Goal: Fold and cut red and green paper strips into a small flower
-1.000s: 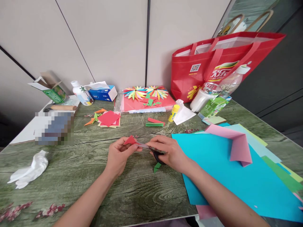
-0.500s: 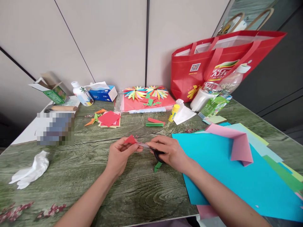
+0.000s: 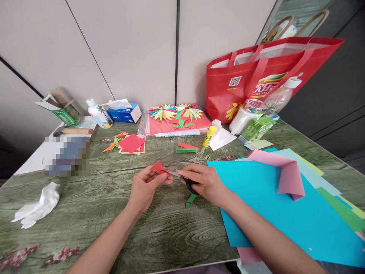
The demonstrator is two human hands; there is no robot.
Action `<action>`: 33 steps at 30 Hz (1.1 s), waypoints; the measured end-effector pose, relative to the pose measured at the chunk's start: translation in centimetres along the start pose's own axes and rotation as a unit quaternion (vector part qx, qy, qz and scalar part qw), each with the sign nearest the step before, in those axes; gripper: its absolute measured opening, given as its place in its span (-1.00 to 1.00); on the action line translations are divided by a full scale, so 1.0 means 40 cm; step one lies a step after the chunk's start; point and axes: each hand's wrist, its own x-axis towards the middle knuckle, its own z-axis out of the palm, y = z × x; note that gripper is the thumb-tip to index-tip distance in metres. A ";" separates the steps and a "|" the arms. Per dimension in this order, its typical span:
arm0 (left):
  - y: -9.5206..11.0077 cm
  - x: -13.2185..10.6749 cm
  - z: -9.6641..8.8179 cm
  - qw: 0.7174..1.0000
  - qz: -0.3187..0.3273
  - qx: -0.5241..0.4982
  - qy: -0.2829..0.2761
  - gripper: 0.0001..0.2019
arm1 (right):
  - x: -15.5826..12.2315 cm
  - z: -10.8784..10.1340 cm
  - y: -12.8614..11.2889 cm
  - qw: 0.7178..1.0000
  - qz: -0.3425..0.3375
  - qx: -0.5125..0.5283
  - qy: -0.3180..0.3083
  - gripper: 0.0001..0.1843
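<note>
My left hand (image 3: 146, 186) pinches a small folded piece of red paper (image 3: 157, 166) between thumb and fingers. Closed round the black handles of a pair of scissors (image 3: 191, 185) is my right hand (image 3: 203, 182); the blades point left and their tips meet the red paper's right edge. Whether the blades are apart is too small to tell. Under the right hand a green folded paper strip (image 3: 190, 201) lies on the table. Beyond the hands are a red strip (image 3: 188, 146) and a green strip (image 3: 186, 150) of folded paper.
Blue sheets (image 3: 256, 213) and a pink folded sheet (image 3: 291, 175) cover the right side. A glue stick (image 3: 210, 136), paper squares (image 3: 131, 144), a tissue box (image 3: 124, 112) and a red bag (image 3: 228, 91) stand or lie further back. A crumpled tissue (image 3: 38, 205) lies at left.
The scissor blades have drawn back slightly to the right along the red paper, and the paper has tilted a little. Both hands otherwise keep their places.
</note>
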 end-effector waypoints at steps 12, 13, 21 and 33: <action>0.003 0.002 0.001 1.000 0.008 -0.030 -0.004 -0.90 | 0.011 -0.007 -0.013 0.987 0.119 0.030 0.100 -0.82; 0.004 0.002 0.001 1.000 0.012 -0.028 -0.005 -0.91 | 0.011 -0.007 -0.015 0.984 0.142 0.048 0.101 -0.84; -0.005 -0.015 0.003 0.982 0.156 0.104 -0.018 -0.91 | 0.034 -0.019 -0.058 0.833 0.301 0.463 -0.015 -0.69; -0.025 -0.021 0.005 0.931 0.248 0.260 -0.063 -0.82 | 0.027 0.012 -0.071 0.782 0.341 0.520 -0.030 -0.62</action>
